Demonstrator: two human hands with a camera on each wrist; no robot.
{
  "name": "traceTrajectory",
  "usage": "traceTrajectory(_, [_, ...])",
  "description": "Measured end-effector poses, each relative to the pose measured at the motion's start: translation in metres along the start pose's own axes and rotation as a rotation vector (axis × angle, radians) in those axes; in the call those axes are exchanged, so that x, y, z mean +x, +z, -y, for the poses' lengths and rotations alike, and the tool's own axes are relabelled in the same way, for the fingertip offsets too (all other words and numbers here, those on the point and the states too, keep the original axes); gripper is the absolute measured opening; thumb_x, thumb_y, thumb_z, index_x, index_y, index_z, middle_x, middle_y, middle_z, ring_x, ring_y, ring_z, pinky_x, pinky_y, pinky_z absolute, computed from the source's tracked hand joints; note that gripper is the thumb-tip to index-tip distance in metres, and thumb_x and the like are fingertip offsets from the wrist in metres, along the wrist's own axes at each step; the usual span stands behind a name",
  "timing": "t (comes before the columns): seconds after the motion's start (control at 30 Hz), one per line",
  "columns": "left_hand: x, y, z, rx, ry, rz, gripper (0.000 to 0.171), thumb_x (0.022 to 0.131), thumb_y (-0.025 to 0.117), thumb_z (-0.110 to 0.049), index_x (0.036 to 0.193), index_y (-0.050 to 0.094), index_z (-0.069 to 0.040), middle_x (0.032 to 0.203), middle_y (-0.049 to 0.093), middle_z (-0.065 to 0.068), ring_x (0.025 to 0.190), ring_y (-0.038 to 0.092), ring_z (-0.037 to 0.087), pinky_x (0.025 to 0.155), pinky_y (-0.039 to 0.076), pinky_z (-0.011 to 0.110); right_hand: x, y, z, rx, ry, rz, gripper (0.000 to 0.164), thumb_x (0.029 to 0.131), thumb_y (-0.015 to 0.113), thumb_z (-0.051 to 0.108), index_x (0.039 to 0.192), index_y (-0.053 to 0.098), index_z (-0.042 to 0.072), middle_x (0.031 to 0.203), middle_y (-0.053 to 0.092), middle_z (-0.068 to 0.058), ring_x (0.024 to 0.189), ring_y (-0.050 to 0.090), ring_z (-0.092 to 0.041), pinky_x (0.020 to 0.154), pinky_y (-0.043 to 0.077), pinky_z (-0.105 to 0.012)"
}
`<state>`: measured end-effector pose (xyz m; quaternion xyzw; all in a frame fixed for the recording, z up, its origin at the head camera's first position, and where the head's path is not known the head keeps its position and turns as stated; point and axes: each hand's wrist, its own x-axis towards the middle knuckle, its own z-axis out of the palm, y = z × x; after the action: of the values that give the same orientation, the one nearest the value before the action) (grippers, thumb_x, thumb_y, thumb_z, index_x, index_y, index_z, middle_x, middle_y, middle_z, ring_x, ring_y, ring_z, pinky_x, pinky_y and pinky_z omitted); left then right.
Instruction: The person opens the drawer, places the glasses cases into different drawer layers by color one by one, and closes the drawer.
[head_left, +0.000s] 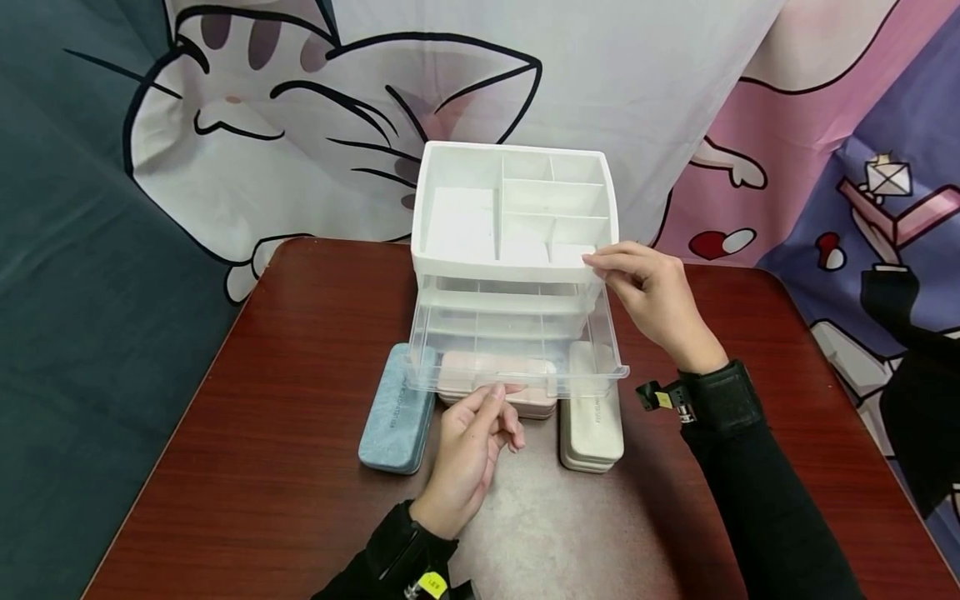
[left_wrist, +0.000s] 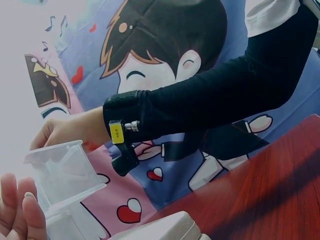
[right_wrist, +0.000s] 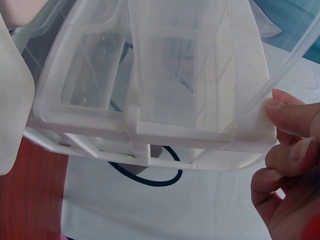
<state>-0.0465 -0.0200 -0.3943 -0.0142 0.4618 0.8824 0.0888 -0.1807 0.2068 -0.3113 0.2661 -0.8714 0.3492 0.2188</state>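
A white storage box (head_left: 495,272) with a divided top tray stands toward the back of the table. From its front a clear drawer (head_left: 487,343) is pulled out. My left hand (head_left: 468,458) pinches the middle of the drawer's front edge between thumb and fingers. At the box's front right corner, my right hand (head_left: 655,298) grips the rim of the top tray; in the right wrist view its thumb (right_wrist: 287,115) lies on the white edge. Divider lines show through the drawer's clear plastic.
Around the drawer's front lie a blue case (head_left: 396,421), pink cases (head_left: 538,408) stacked below it, and cream cases (head_left: 592,437) stacked at the right. A grey mat (head_left: 525,533) covers the table's front middle. A printed cloth (head_left: 645,75) hangs close behind the box.
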Motion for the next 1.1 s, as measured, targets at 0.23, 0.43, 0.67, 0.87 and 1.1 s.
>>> traceTrajectory(0.23, [-0.0009, -0.0012, -0.0004, 0.041, 0.028, 0.010, 0.039, 0.098, 0.055, -0.026, 0.115, 0.058, 0.009, 0.067, 0.056, -0.002, 0.059, 0.056, 0.011, 0.060, 0.048, 0.021, 0.0020, -0.0002, 0.0007, -0.002, -0.003, -0.001, 0.025, 0.089, 0.063, -0.003, 0.106, 0.076, 0.011, 0.103, 0.071, -0.004, 0.066, 0.041, -0.006, 0.057, 0.030, -0.018])
traceTrajectory(0.43, [-0.0018, -0.0013, 0.0002, 0.045, 0.025, 0.006, 0.041, 0.098, 0.056, -0.027, 0.115, 0.057, 0.011, 0.066, 0.056, -0.002, 0.058, 0.056, 0.011, 0.060, 0.048, 0.021, 0.0012, -0.0001, -0.0002, 0.006, 0.006, 0.002, 0.024, 0.089, 0.063, -0.002, 0.106, 0.076, 0.011, 0.103, 0.070, -0.004, 0.064, 0.039, -0.007, 0.056, 0.030, -0.019])
traceTrajectory(0.67, [-0.0029, -0.0022, 0.0014, 0.044, 0.026, 0.011, 0.044, 0.098, 0.056, -0.026, 0.116, 0.055, 0.014, 0.065, 0.056, -0.003, 0.058, 0.056, 0.011, 0.059, 0.047, 0.021, -0.0005, 0.0011, -0.0013, 0.018, 0.010, 0.007, 0.023, 0.089, 0.064, -0.002, 0.105, 0.076, 0.010, 0.103, 0.070, -0.004, 0.065, 0.040, -0.007, 0.057, 0.030, -0.019])
traceTrajectory(0.87, [-0.0031, -0.0020, 0.0020, 0.045, 0.026, 0.009, 0.042, 0.098, 0.056, -0.027, 0.115, 0.057, 0.011, 0.065, 0.056, -0.003, 0.058, 0.056, 0.010, 0.060, 0.047, 0.021, 0.0004, 0.0011, -0.0011, 0.013, 0.004, 0.005, 0.023, 0.089, 0.064, -0.001, 0.106, 0.076, 0.011, 0.103, 0.070, -0.004, 0.064, 0.039, -0.006, 0.057, 0.030, -0.019])
traceTrajectory(1.1, [-0.0042, -0.0035, 0.0023, 0.044, 0.027, 0.013, 0.045, 0.099, 0.055, -0.027, 0.117, 0.055, 0.014, 0.065, 0.055, -0.003, 0.058, 0.055, 0.010, 0.060, 0.047, 0.021, -0.0001, 0.0009, -0.0002, 0.015, 0.008, 0.004, 0.023, 0.089, 0.064, -0.002, 0.105, 0.076, 0.010, 0.104, 0.070, -0.004, 0.064, 0.039, -0.006, 0.056, 0.030, -0.019])
